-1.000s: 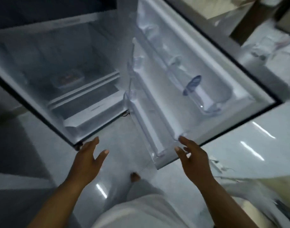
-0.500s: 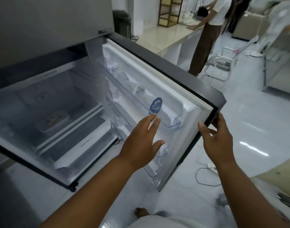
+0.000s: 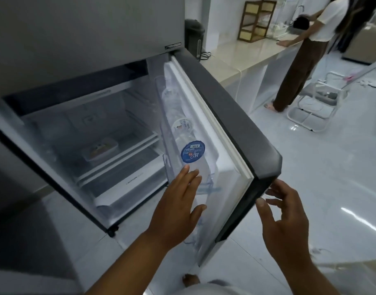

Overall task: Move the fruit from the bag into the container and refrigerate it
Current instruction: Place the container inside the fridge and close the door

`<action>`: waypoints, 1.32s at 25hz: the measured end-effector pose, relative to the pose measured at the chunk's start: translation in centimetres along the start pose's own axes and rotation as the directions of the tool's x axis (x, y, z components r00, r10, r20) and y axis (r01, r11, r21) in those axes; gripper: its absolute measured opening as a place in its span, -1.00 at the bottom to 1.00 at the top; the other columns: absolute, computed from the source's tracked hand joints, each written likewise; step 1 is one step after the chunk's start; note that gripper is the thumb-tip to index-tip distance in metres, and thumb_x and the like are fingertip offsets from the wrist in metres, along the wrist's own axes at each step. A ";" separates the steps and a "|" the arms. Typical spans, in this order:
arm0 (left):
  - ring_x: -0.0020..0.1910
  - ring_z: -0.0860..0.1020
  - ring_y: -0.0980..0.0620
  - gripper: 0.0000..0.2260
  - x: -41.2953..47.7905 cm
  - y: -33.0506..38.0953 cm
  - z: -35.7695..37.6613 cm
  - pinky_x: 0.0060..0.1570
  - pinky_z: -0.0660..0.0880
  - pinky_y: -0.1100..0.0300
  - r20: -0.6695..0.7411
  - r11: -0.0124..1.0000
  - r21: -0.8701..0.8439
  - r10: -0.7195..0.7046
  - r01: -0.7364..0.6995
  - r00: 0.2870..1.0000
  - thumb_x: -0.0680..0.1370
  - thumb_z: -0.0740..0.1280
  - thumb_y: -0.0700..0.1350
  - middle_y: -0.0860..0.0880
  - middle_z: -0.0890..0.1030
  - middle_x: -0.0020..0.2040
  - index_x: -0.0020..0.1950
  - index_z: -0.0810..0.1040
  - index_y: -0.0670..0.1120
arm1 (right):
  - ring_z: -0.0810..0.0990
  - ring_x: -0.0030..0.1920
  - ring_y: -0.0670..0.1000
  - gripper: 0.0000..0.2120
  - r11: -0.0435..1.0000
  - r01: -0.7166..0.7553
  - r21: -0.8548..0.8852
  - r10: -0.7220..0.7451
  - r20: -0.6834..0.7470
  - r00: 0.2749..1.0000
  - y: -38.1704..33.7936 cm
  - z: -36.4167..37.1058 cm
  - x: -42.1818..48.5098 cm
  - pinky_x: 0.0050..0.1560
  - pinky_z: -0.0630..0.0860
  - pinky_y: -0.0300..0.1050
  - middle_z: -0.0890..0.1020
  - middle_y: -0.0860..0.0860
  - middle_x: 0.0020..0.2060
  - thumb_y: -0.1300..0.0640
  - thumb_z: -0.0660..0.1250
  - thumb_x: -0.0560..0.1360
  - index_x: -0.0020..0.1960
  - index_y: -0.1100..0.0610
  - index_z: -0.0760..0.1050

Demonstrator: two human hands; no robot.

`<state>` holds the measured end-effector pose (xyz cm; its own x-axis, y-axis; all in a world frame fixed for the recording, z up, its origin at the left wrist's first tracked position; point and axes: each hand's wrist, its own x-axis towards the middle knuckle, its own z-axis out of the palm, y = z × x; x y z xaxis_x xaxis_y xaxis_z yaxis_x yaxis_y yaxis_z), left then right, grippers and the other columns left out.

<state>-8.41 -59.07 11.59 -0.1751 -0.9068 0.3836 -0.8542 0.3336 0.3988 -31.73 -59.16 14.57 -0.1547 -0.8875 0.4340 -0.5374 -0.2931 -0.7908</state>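
Note:
A clear container [image 3: 100, 149] with fruit inside sits on a glass shelf in the open fridge [image 3: 80, 116]. The fridge door [image 3: 231, 116] stands partly swung in, dark on its outside. My left hand [image 3: 178, 207] lies flat against the door's inner side, just below a bottle with a blue cap [image 3: 192, 154] in the door rack, fingers spread and holding nothing. My right hand [image 3: 289, 226] is at the door's outer corner, thumb and fingertips touching its edge, fingers apart. No bag is in view.
A beige counter [image 3: 242, 56] runs behind the door, with a dark kettle [image 3: 194, 37] and a wooden rack [image 3: 257, 20] on it. Another person [image 3: 300, 67] stands at the counter. A white folding frame [image 3: 315, 105] stands on the glossy white floor [image 3: 321, 177].
The door has swung further toward the fridge. My left hand went from low near the floor up onto the door's inner side; my right hand stays at the door's outer edge.

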 end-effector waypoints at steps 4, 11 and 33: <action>0.57 0.01 0.08 -0.42 -2.7 -3.8 -2.3 0.46 0.11 0.15 -0.053 0.992 0.019 -0.126 0.127 0.991 0.59 0.16 0.18 -0.01 0.16 0.58 0.53 0.14 -0.03 | 0.46 0.32 0.02 -0.43 0.951 0.303 0.057 -0.309 0.140 0.941 -3.3 2.2 1.5 0.20 0.48 -0.23 0.41 0.04 0.39 -0.06 0.24 0.50 0.46 0.08 0.25; 0.57 -0.01 0.03 -0.32 -6.9 -9.6 -8.0 0.49 0.19 0.00 -0.115 0.914 0.025 -0.401 0.406 0.909 0.57 0.32 -0.10 0.02 0.00 0.61 0.58 0.01 -0.04 | 0.23 0.51 0.07 -0.49 0.785 0.601 0.153 -0.610 0.365 0.704 -9.8 10.2 2.8 0.38 0.36 0.20 0.42 0.06 0.40 -0.16 0.16 0.55 0.35 0.16 0.40; 0.55 0.11 -0.06 -0.12 -7.2 -26.7 -13.8 0.45 0.21 0.03 -0.165 0.429 -0.381 -0.903 0.819 0.396 0.51 0.38 0.03 0.02 -0.07 0.62 0.54 -0.25 0.11 | -0.16 0.57 0.11 -0.24 0.445 0.877 0.182 -0.765 0.586 0.267 -23.7 41.4 3.6 0.50 0.05 0.26 -0.06 0.04 0.59 -0.17 0.18 0.54 0.57 0.11 -0.08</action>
<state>22.40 -57.91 9.70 0.7830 -0.6180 -0.0707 -0.3232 -0.5012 0.8027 14.75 -70.10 17.05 0.8557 -0.2210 0.4679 -0.2239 -0.9733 -0.0502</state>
